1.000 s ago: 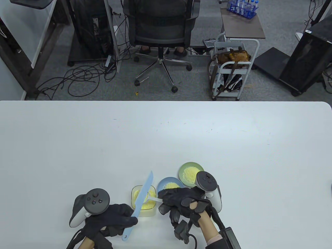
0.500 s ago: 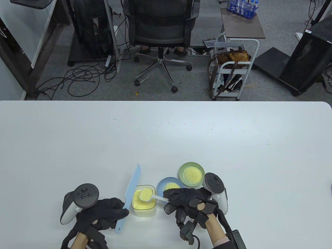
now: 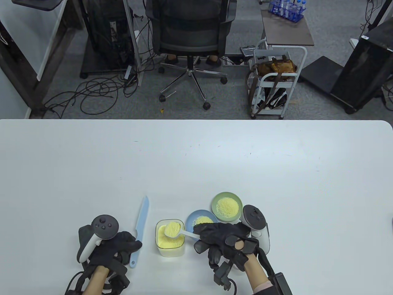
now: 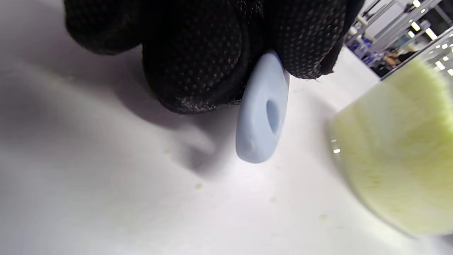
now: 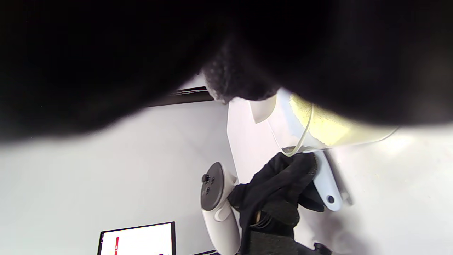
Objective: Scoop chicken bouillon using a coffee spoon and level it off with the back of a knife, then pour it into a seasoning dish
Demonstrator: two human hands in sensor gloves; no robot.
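Since a moment ago you have carried the knife (image 3: 139, 229) left, off the bouillon tub (image 3: 170, 238). From above, your left hand (image 3: 118, 249) grips its handle on the white table (image 3: 245, 159); your right hand (image 3: 222, 238) pinches the filled spoon (image 3: 173, 230) over the tub, office chair (image 3: 190, 37) behind. Your left wrist view shows the handle end just above the tabletop. Your right wrist view is mostly dark glove.

Left hand (image 3: 118, 247) and right hand (image 3: 219, 238) both hover low, fingers curled in a grip.
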